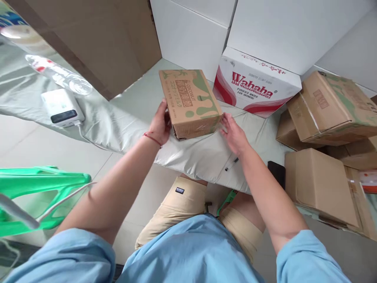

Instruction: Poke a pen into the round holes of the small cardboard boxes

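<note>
Evidently, the head view is full of cartons. At the middle, slightly above centre, a coconut carton [191, 96] sits over the cloth-covered tabletop [203, 157]; whether its underside touches the cloth cannot be told. A white-and-red Wahaha carton [253, 88] stands at upper right, a tall brown box [97, 43] fills the upper left, and brown boxes [335, 106] are stacked at the right edge. What the coconut carton holds is hidden. At upper left lies a clear bottle [59, 74]; its contents are too unclear to tell.

The coconut carton's long axis leans from upper left to lower right, its printed broad face up and a short side towards the bottom of the frame. It is plain brown with green splash shapes and rows of lettering running down the left half; its lower-left corner looks dark and worn.

The left hand [160, 125] grips its left side, thumb along the edge. The right hand [234, 133] has bent fingers against the lower-right corner; blur hides how firmly they hold.
</note>
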Action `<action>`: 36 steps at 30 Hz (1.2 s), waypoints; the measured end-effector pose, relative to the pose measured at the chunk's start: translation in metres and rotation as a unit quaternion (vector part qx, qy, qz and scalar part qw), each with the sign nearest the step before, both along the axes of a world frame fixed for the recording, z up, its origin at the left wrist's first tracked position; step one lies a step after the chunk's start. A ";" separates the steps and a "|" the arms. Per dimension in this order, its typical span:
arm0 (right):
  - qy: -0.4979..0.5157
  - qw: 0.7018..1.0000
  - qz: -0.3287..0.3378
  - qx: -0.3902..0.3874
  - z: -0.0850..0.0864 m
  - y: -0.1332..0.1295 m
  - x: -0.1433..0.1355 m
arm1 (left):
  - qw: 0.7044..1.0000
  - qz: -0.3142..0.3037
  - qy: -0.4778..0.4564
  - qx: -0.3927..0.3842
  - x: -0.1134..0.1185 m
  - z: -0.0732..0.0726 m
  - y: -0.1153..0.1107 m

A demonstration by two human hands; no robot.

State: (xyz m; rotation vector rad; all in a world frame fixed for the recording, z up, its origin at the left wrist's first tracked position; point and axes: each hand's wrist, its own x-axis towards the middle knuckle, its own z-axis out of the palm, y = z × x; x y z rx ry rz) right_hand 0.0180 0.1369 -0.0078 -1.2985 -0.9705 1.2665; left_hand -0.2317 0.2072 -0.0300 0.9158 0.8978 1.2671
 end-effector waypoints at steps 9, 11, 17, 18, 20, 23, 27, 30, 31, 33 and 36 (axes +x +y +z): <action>0.073 0.994 -0.071 -0.035 0.010 -0.126 -0.040 | 0.996 -0.055 -0.005 -0.067 -0.010 0.038 -0.100; 0.113 0.988 -0.094 -0.048 0.011 -0.163 -0.032 | 0.993 -0.080 0.030 -0.077 -0.022 0.049 -0.130; 0.296 0.937 -0.143 -0.116 0.007 -0.223 -0.008 | 0.958 -0.088 0.252 0.102 -0.025 0.075 -0.203; 0.308 0.931 -0.154 -0.119 0.006 -0.227 -0.007 | 0.944 -0.089 0.282 0.145 -0.022 0.078 -0.212; 0.327 0.922 -0.164 -0.125 0.002 -0.233 -0.007 | 0.914 -0.081 0.323 0.231 -0.016 0.086 -0.226; 0.361 0.911 -0.133 -0.150 -0.006 -0.240 -0.010 | 0.872 -0.065 0.349 0.337 -0.012 0.093 -0.236; 0.402 0.896 -0.068 -0.178 -0.019 -0.246 -0.016 | 0.858 -0.071 0.330 0.386 -0.012 0.097 -0.235; 0.417 0.888 -0.025 -0.191 -0.026 -0.249 -0.023 | 0.858 -0.073 0.318 0.397 -0.010 0.098 -0.228; 0.413 0.890 -0.008 -0.196 -0.027 -0.249 -0.026 | 0.854 -0.065 0.324 0.403 -0.008 0.098 -0.225; 0.372 0.904 0.034 -0.208 -0.027 -0.250 -0.029 | 0.836 -0.036 0.351 0.422 -0.006 0.097 -0.219; 0.235 0.941 0.103 -0.221 -0.025 -0.247 -0.021 | 0.808 -0.007 0.391 0.441 -0.003 0.090 -0.210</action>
